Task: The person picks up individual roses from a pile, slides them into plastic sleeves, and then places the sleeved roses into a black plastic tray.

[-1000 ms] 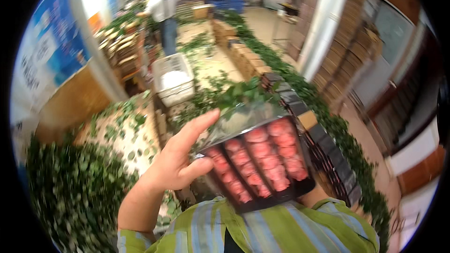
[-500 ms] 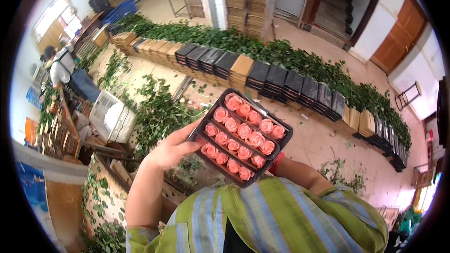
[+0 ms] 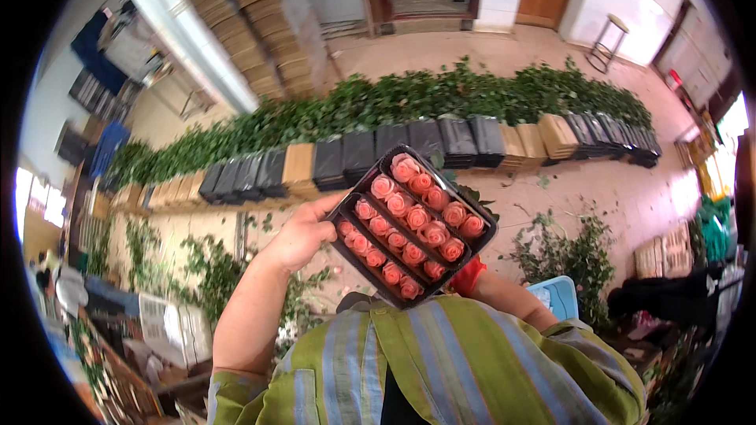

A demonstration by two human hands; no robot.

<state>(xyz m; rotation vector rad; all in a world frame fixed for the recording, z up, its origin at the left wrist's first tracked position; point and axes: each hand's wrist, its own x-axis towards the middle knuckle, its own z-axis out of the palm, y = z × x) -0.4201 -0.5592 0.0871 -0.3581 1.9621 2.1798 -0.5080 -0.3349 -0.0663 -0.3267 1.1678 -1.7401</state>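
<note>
Currently in hand: one black tray (image 3: 356,256) of pink rose heads (image 3: 412,226), three rows, every slot apparently filled, held tilted at chest height above the striped shirt (image 3: 441,362). Left hand (image 3: 303,230) closed on its near-left edge, thumb on the rim. Right hand hidden beneath; grip cannot be told. Filling looks done; the tray is not yet set down. Behind: row of black and brown boxes (image 3: 409,145), green cuttings (image 3: 441,98).

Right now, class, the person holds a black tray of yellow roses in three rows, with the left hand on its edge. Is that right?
Not quite: the roses are pink, not yellow. The head view shows them in three rows in the black tray, with the left hand gripping its left edge.
</note>
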